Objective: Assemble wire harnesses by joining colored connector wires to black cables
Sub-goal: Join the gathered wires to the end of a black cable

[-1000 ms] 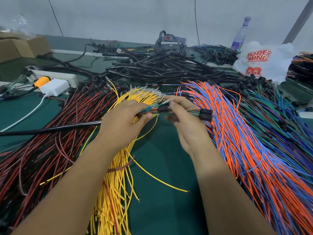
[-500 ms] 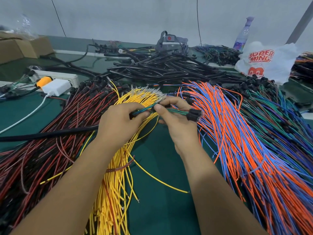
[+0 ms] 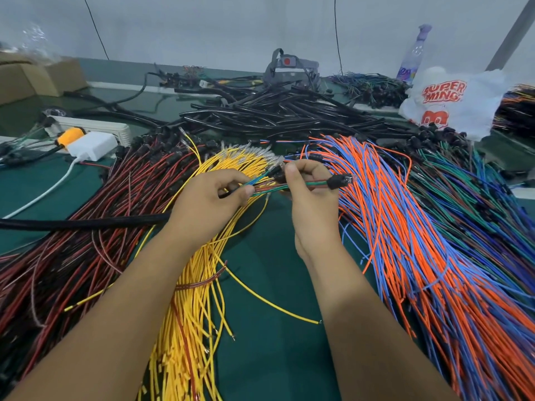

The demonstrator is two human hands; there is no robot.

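Above the green mat, my left hand grips a black cable that trails off to the left, with thin green, blue and red wires fanning out of its fingers. My right hand pinches those wires near their middle. A black connector hangs at the wires' right end, just past my right fingers. The joint between cable and wires is hidden inside my left fist.
Yellow wires lie under my arms, red-and-black wires at left, orange-and-blue wires at right, green and purple ones beyond. Black cables are piled behind. A power strip with white adapter and a white plastic bag sit at the back.
Both hands have drawn slightly closer together, and the black connector has shifted a little left with my right hand. The black cable stays in my left hand.
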